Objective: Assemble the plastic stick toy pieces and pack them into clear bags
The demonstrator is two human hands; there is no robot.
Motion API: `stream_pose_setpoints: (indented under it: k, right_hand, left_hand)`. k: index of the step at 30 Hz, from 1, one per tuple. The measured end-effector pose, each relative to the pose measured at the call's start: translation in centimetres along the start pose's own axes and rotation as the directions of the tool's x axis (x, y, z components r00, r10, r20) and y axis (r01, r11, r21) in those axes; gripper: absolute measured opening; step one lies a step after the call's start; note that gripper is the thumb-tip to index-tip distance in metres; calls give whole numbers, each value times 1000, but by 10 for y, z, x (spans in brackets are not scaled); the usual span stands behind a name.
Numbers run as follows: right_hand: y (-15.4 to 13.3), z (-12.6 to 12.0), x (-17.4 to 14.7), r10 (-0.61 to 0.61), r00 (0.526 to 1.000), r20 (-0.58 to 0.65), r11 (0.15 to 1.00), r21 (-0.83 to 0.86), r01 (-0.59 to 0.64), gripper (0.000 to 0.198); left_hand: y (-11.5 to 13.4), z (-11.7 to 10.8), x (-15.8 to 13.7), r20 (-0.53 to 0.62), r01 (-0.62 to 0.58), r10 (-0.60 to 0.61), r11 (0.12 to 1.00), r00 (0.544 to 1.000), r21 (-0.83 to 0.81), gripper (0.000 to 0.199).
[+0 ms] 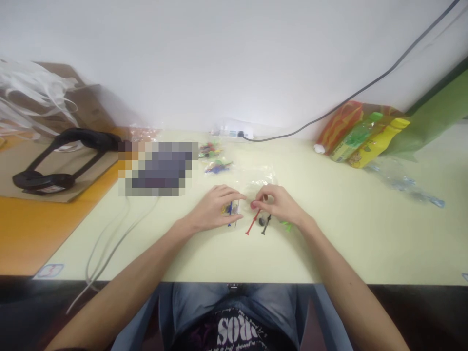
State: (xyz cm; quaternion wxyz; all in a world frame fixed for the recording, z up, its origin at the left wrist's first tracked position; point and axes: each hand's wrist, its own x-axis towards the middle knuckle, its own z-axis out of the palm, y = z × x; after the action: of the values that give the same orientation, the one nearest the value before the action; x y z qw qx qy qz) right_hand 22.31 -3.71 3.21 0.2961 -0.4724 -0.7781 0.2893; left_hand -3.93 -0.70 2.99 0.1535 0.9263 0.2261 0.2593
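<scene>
The right hand [280, 204] is pinching a small red rounded piece [253, 204] between thumb and forefinger, above the tabletop. The left hand [212, 209] is facing it, thumb and forefinger standing apart in a loose curve; small blue, yellow and white pieces [229, 209] are showing between them, and I cannot tell whether the hidden fingers are touching these.

Just below the right fingertips, a thin red plastic-looking stick [252, 225] is slanting toward the person, its upper end meeting the fingers in view. Beside it a thin dark grey stick [266, 225] is lying at a similar slant, next to a small dark round piece [262, 222]. A bright green forked piece [287, 226] is peeking out near the right wrist.

Behind the hands, a clear crinkled plastic bag [261, 175] is lying on the pale yellow tabletop [365, 243]. Farther back, two small clusters of multicoloured pieces [218, 166] are lying one behind the other, left of the bag. A white power strip [228, 130] is resting by the wall, with a grey cable [314, 123] running up from it to the right.

To the left, a dark pixelated rectangle [163, 168] is covering something, and a black padded frame [66, 183] is lying on brown cardboard. To the right, a green-capped bottle [356, 136] and a bright yellow bottle [378, 144] are lying side by side against a red-and-yellow packet [338, 126].
</scene>
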Motion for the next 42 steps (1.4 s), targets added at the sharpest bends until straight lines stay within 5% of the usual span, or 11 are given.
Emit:
stream_pose_setpoints:
  k: [3, 7, 17, 27, 42]
  right_hand:
    - [-12, 1, -1, -26, 998, -61, 995, 99, 32, 15]
    - [-24, 8, -3, 7, 999, 42, 959, 283, -19, 10]
    - [-24, 16, 1, 51, 996, 70, 925, 373, -74, 24]
    - [0, -4, 0, 33, 994, 104, 990, 132, -47, 11]
    - [9, -2, 1, -73, 952, 297, 996, -20, 83, 11]
  left_hand:
    - [5, 3, 1, -94, -78, 77, 997, 993, -2, 39]
    - [9, 9, 2, -124, -131, 128, 991, 984, -16, 34]
    - [8, 15, 0, -153, -154, 135, 981, 979, -117, 29]
    - [3, 10, -2, -300, -42, -17, 982, 954, -186, 26]
    - [9, 7, 1, -328, -54, 7, 990, 945, -133, 26]
